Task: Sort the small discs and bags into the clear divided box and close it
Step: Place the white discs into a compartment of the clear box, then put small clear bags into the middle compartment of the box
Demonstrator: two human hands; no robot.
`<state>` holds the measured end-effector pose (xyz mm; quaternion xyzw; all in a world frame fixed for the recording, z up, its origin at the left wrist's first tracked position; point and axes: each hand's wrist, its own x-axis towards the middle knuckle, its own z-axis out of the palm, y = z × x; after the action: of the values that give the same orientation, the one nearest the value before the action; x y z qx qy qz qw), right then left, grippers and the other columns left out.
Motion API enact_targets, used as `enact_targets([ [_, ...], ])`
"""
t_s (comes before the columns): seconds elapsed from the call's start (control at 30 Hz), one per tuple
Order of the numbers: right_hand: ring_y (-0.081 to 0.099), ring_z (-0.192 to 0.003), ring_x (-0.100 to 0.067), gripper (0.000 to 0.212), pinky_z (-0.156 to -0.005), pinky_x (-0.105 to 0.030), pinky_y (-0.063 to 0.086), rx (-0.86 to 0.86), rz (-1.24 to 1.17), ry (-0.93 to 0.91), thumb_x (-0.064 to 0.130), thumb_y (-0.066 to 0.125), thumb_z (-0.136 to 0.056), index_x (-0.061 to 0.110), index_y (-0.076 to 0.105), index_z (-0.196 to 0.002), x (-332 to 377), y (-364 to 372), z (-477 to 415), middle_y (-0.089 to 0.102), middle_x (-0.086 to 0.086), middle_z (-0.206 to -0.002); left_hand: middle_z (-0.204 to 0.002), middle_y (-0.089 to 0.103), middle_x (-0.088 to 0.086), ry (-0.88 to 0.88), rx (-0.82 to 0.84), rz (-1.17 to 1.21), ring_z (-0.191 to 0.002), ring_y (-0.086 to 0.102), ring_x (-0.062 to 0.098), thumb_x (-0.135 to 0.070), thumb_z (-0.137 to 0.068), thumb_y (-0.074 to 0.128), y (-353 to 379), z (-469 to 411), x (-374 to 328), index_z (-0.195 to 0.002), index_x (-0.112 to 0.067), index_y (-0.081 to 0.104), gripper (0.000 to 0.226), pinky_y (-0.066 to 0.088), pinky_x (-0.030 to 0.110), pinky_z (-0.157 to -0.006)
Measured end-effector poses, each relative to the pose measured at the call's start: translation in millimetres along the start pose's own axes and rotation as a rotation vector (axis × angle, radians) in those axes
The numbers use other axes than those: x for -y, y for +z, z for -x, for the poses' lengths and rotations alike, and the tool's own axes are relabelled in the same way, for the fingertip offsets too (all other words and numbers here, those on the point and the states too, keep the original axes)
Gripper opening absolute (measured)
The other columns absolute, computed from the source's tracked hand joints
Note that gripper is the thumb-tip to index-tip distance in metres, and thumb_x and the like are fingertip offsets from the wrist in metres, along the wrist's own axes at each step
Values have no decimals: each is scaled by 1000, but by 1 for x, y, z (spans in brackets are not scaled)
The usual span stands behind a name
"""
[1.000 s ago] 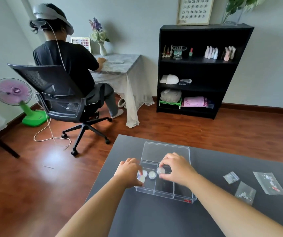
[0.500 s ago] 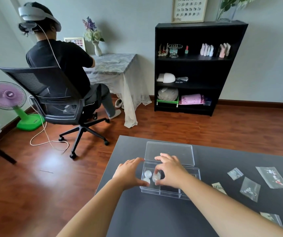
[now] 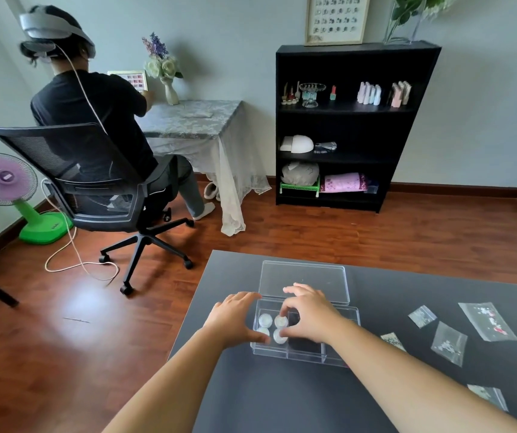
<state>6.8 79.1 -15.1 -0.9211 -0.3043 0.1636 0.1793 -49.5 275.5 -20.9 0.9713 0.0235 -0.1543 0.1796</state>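
Observation:
The clear divided box [image 3: 337, 357] lies on the dark table [image 3: 282, 398], its lid [image 3: 304, 281] open flat behind it. Several small white discs [image 3: 265, 320] sit in its left compartment. My left hand [image 3: 235, 318] rests against the box's left end, fingers spread. My right hand [image 3: 312, 312] reaches into the left compartment, its fingertips pinching one disc [image 3: 280, 336]. Several small clear bags [image 3: 449, 342] lie on the table to the right of the box.
The table's left edge [image 3: 188, 307] runs close to my left hand. Beyond it are wood floor, a seated person [image 3: 94, 120] on an office chair, a purple fan [image 3: 4, 179] and a black shelf [image 3: 354, 126].
The discs have gone from a row to a two-by-two cluster in the left compartment. My right hand has shifted slightly within it. The camera has tilted, bringing more bags into view.

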Motion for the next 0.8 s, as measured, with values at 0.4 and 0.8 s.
enact_targets([
  [0.4, 37, -130, -15, 26, -106, -34, 30, -226, -54, 230, 44, 71, -75, 30, 65, -96, -123, -68, 87, 49, 6, -137, -147, 37, -5, 221, -47, -131, -136, 32, 19, -57, -79, 63, -2, -55, -130, -137, -33, 35, 69, 27, 44, -111],
  [0.8, 47, -118, -18, 23, -93, -34, 39, -292, -87, 512, 34, 70, -79, 24, 63, -98, -264, -102, 186, 55, 7, -125, -145, 38, -4, 476, 99, -254, -134, 32, 19, -45, -79, 66, 65, -94, -289, -138, -29, 36, 68, 28, 38, -107],
])
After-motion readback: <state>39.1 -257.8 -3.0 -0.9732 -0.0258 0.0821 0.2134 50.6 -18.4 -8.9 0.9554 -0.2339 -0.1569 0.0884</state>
